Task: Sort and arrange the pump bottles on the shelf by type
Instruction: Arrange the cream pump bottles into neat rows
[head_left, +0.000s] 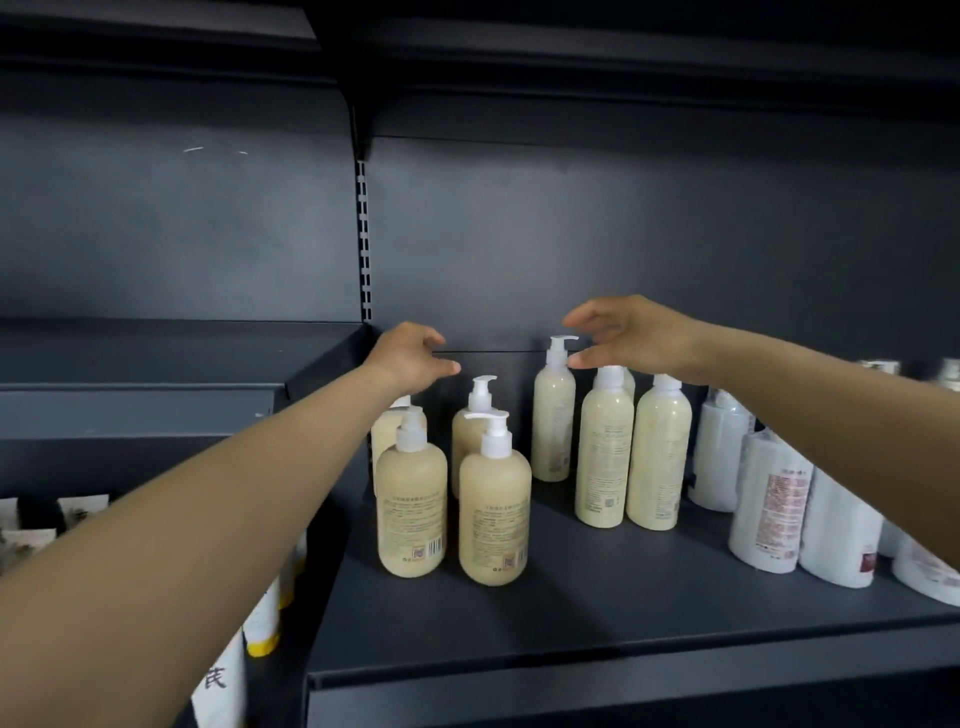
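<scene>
Several squat tan pump bottles (412, 512) stand grouped at the left of the dark shelf (597, 618). To their right stand tall slim cream pump bottles (602, 457), one (554, 415) further back. White bottles (763, 509) crowd the right end. My left hand (413, 358) hovers open above the rear tan bottles, touching nothing. My right hand (631, 332) hovers open just above the tall cream bottles, its thumb near the back bottle's pump head, holding nothing.
A slotted upright (365, 239) divides the back panel. The neighbouring lower shelf at left carries white packets with yellow bases (262, 618). The front half of the shelf is bare.
</scene>
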